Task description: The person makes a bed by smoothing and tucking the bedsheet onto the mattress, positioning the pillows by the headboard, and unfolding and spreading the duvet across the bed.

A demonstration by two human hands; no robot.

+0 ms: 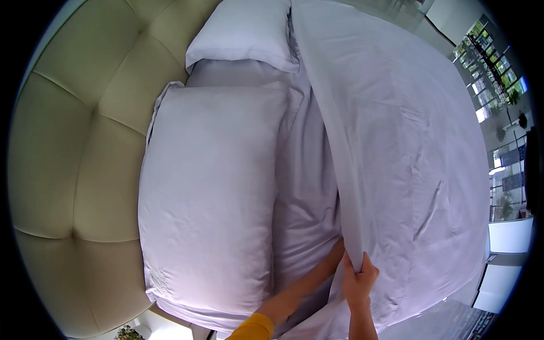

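A pale lavender duvet (408, 158) covers the right part of the bed, its long edge running from the top down to my hands. My right hand (361, 277) is closed on that edge near the bottom. My left hand reaches under the duvet edge, and its fingers are hidden; only the forearm with a yellow sleeve shows. Left of the arms, a large pillow (209, 192) lies on the wrinkled sheet (303, 215). Beyond it a second pillow (243, 34) rests at the top of the bed.
A tufted beige headboard (85, 164) runs along the left side. At the lower left is a small plant (129, 333). White furniture (511, 236) stands at the right, with windows (493, 62) farther up.
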